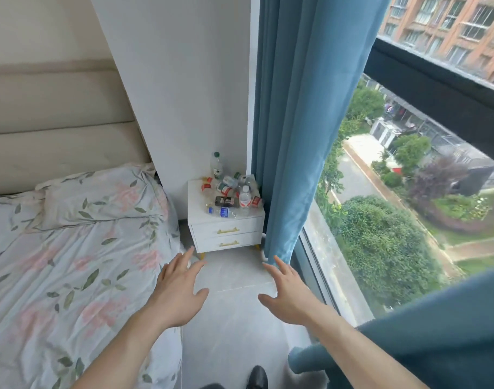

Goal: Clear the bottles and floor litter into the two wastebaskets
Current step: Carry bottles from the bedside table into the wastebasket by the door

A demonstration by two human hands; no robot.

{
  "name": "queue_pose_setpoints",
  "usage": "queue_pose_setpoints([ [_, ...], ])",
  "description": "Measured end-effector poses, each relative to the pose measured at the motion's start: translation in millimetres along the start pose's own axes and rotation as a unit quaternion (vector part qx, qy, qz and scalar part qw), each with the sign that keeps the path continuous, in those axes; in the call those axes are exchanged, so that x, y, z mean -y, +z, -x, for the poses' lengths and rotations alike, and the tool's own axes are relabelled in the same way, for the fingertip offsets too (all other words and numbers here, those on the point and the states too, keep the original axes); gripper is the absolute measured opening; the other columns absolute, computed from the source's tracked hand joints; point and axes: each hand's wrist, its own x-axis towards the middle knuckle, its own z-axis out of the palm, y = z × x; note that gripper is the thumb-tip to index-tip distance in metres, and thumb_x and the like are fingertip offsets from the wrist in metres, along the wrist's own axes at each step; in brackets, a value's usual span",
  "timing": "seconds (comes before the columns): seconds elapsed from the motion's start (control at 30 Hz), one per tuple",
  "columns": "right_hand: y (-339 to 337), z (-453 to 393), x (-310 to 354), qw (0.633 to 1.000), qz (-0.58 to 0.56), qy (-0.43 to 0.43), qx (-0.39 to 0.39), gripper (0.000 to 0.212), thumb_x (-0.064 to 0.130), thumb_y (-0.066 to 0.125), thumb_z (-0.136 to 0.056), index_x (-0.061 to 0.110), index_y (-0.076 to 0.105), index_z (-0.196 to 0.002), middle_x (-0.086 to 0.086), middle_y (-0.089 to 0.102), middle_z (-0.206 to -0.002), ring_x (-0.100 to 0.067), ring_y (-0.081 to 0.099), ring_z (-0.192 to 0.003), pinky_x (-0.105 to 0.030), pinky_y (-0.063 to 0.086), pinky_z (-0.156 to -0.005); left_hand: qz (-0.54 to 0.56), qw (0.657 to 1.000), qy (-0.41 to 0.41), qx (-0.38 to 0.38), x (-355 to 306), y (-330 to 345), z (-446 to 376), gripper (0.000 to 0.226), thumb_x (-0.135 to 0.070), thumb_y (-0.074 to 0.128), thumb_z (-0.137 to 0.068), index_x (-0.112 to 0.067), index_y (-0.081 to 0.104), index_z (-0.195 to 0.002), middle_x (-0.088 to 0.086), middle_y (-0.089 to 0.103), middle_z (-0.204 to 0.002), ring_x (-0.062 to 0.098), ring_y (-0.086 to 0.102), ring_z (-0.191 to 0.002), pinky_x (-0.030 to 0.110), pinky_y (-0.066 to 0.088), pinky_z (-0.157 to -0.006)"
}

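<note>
Bottles (229,192) heaped on nightstand (226,224), bed (72,248) left, curtain (290,136) right, both hands spread, empty.

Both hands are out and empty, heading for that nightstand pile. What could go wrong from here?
1. The bottles lie heaped on the small nightstand; pulling one may roll others off, perhaps behind the curtain.
2. A dark phone-like item sits among them and could get binned.
3. No wastebasket is in view, so bottles must be carried.
</note>
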Motion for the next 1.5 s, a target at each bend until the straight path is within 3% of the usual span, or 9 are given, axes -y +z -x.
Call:
queue_pose_setpoints([
  [0.33, -60, -181, 20, 1.000, 0.000, -0.011, 0.021, 0.081, 0.044, 0.062, -0.093, 0.028, 0.021, -0.161, 0.000, 0.004, -0.170, -0.027, 0.006, -0.156, -0.038, 0.019, -0.125, 0.023, 0.998, -0.054, 0.001, 42, -48, -140, 0.064, -0.044, 0.053, -0.099, -0.037, 0.027, -0.156, -0.004, -0.006, -0.171, 0.024, 0.000, -0.157, 0.042, 0.009, -0.126],
  [0.53, -86, -279, 30, 0.999, -0.014, 0.026, 0.024, 0.081, 0.043, 0.063, -0.093, 0.029, 0.021, -0.160, 0.002, 0.005, -0.170, -0.025, 0.006, -0.157, -0.036, 0.020, -0.125, 0.012, 0.999, -0.035, 0.028, 73, -77, -254, 0.066, -0.044, 0.054, -0.098, -0.033, 0.027, -0.158, -0.003, -0.003, -0.170, 0.025, 0.006, -0.155, 0.039, 0.011, -0.126],
  [0.77, -115, -371, 32, 0.997, -0.031, 0.071, 0.011, 0.078, 0.039, 0.062, -0.093, 0.034, 0.020, -0.159, 0.008, 0.004, -0.169, -0.027, 0.012, -0.155, -0.038, 0.029, -0.120, -0.043, 0.994, 0.017, 0.099, 90, -98, -384, 0.068, -0.043, 0.052, -0.097, -0.029, 0.027, -0.159, -0.001, -0.003, -0.171, 0.028, 0.002, -0.157, 0.046, 0.011, -0.127],
  [0.9, -129, -416, 24, 0.996, -0.040, 0.069, 0.034, 0.077, 0.037, 0.059, -0.094, 0.034, 0.020, -0.160, 0.007, 0.004, -0.169, -0.032, 0.017, -0.153, -0.036, 0.022, -0.121, -0.045, 0.992, 0.021, 0.117, 83, -103, -444, 0.067, -0.040, 0.053, -0.098, -0.028, 0.027, -0.159, 0.001, 0.000, -0.171, 0.026, 0.004, -0.157, 0.042, 0.010, -0.127],
  [1.07, -133, -482, -6, 0.994, -0.062, 0.071, 0.050, 0.078, 0.043, 0.059, -0.089, 0.032, 0.026, -0.159, 0.008, 0.016, -0.167, -0.020, 0.018, -0.154, -0.033, 0.021, -0.125, -0.028, 0.988, -0.032, 0.147, 86, -81, -510, 0.066, -0.038, 0.054, -0.098, -0.028, 0.029, -0.158, -0.001, 0.005, -0.171, 0.025, 0.010, -0.156, 0.041, 0.015, -0.126],
  [1.3, -123, -552, -30, 0.987, -0.015, 0.104, 0.121, 0.079, 0.038, 0.057, -0.094, 0.025, 0.016, -0.161, 0.009, 0.001, -0.169, -0.024, 0.014, -0.154, -0.039, 0.025, -0.123, -0.040, 0.970, -0.072, 0.228, 98, -38, -577, 0.066, -0.032, 0.055, -0.096, -0.024, 0.030, -0.157, 0.001, 0.018, -0.166, 0.029, 0.028, -0.147, 0.044, 0.033, -0.118],
  [1.5, -92, -602, -50, 0.977, -0.034, 0.159, 0.134, 0.076, 0.037, 0.056, -0.094, 0.026, 0.019, -0.160, 0.010, 0.004, -0.167, -0.024, 0.032, -0.147, -0.042, 0.037, -0.117, -0.038, 0.959, -0.077, 0.269, 129, 10, -635, 0.067, -0.022, 0.055, -0.093, -0.020, 0.030, -0.155, 0.003, 0.034, -0.152, 0.027, 0.043, -0.134, 0.040, 0.044, -0.105],
])
